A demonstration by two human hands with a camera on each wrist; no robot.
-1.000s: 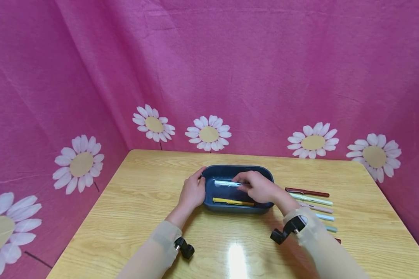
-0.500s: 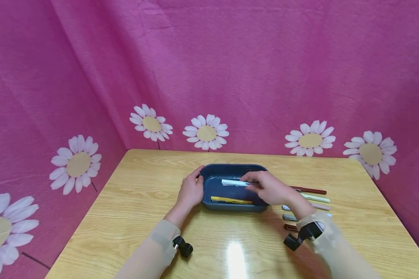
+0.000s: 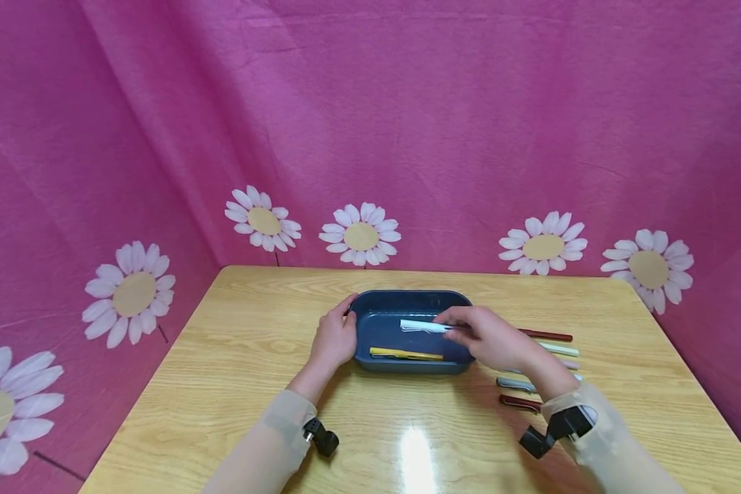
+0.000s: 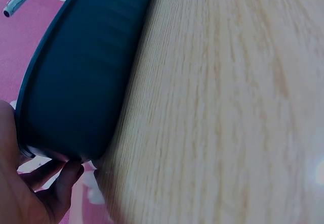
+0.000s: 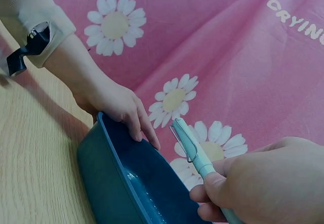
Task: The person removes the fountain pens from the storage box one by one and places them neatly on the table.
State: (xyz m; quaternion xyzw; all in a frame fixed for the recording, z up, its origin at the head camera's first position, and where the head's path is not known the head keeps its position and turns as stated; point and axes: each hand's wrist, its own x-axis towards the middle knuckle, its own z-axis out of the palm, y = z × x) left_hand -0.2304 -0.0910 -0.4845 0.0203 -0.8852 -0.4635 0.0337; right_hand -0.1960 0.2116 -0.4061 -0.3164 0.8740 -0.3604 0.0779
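My left hand [image 3: 335, 336] grips the left end of a dark blue plastic bin [image 3: 407, 367]. In the right wrist view its fingers [image 5: 147, 125] reach over the bin's rim. My right hand [image 3: 490, 337] pinches a pale, nearly white pen [image 3: 421, 326] with a wire clip, cap end pointing left. The pen is up over the bin's right half, above the rim in the right wrist view [image 5: 192, 148]; its rear part is hidden in the hand. A yellow pen [image 3: 405, 354] lies inside the bin along the near wall.
Right of the bin, several pens lie in a rough column on the wooden table [image 3: 253, 309]: a dark red pen [image 3: 548, 335], a pale green pen [image 3: 560, 349], a grey pen [image 3: 514, 384] and another dark red pen [image 3: 519, 403]. My right forearm covers parts of them. A pink flowered cloth [image 3: 370, 137] hangs behind.
My right hand has moved rightward across the bin with the pale pen still pinched. The left hand keeps its hold on the bin, and the yellow pen stays in place. The head view shifts slightly.
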